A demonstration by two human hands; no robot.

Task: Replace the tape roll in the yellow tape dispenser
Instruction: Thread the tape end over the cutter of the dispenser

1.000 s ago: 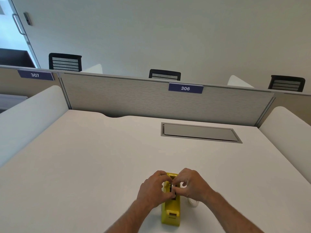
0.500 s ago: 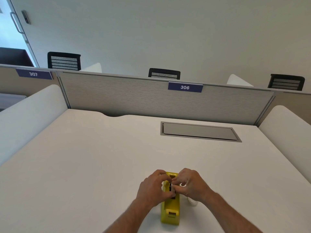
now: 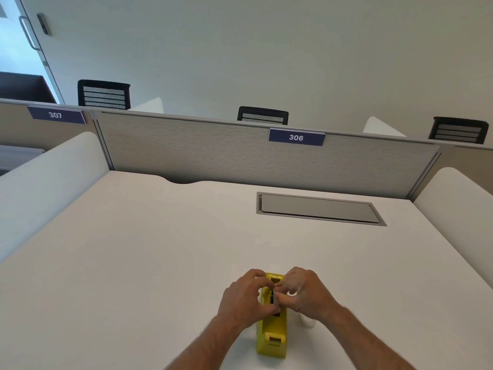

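Observation:
The yellow tape dispenser (image 3: 272, 335) stands on the white desk (image 3: 160, 263) near its front edge, cutter end toward me. My left hand (image 3: 242, 300) wraps its left side. My right hand (image 3: 304, 292) reaches over from the right, and the fingertips of both pinch a small dark part in the dispenser's top slot (image 3: 273, 297). What that part is stays mostly hidden by the fingers. A pale tape roll (image 3: 306, 320) lies on the desk just right of the dispenser, half hidden under my right wrist.
A grey cable hatch (image 3: 317, 209) is set into the desk at the back right. A grey partition (image 3: 213, 153) marked 306 closes the far edge, and white side panels (image 3: 48, 177) flank the desk. Black chair backs show beyond.
Both hands stay on the dispenser's slot with only slight finger shifts. The dispenser and the roll beside it have not moved.

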